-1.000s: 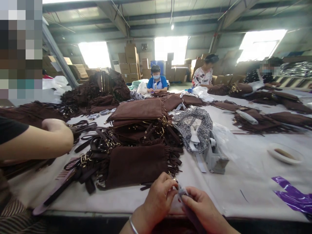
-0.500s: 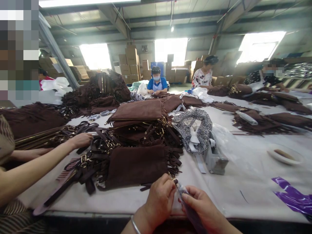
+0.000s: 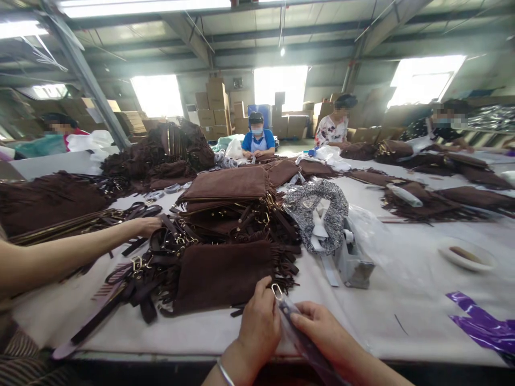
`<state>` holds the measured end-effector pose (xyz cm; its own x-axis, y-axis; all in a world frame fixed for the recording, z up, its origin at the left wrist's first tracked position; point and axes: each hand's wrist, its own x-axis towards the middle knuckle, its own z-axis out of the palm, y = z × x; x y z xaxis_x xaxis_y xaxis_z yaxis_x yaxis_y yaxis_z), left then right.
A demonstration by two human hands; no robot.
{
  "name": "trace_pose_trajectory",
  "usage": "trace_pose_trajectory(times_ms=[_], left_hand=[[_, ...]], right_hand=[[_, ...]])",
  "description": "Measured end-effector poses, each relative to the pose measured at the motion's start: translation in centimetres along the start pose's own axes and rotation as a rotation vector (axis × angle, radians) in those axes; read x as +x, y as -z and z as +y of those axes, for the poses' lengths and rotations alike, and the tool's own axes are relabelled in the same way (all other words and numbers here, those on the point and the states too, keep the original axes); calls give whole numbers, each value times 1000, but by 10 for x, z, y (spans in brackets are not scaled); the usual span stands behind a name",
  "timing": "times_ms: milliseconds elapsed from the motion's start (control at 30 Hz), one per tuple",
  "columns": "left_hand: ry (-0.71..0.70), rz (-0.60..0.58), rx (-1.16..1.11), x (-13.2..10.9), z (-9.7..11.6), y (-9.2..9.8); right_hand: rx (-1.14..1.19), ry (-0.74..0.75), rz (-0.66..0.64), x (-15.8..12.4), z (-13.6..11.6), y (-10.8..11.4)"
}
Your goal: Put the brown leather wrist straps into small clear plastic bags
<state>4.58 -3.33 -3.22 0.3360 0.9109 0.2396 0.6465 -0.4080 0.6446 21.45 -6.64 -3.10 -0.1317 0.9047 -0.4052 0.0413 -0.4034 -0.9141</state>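
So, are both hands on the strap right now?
Yes, the left hand pinches the strap just below its metal clasp and the right hand grips it lower down.

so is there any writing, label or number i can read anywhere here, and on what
None can be read.
cardboard boxes at the back wall: any print is too small and blurred.
brown fringed bag nearest the hands: no label shows.
plastic-sleeved strap held by the left hand and right hand: no print shows.
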Motion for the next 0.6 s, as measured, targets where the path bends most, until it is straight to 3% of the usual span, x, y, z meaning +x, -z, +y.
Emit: trace_pose_trajectory(times_ms=[367, 600], left_hand=[[-5, -252, 35, 19, -2, 10], [66, -303, 62, 42, -10, 14]], right_hand=[[75, -52, 51, -2, -6, -8], [250, -183, 19, 14, -5, -10]])
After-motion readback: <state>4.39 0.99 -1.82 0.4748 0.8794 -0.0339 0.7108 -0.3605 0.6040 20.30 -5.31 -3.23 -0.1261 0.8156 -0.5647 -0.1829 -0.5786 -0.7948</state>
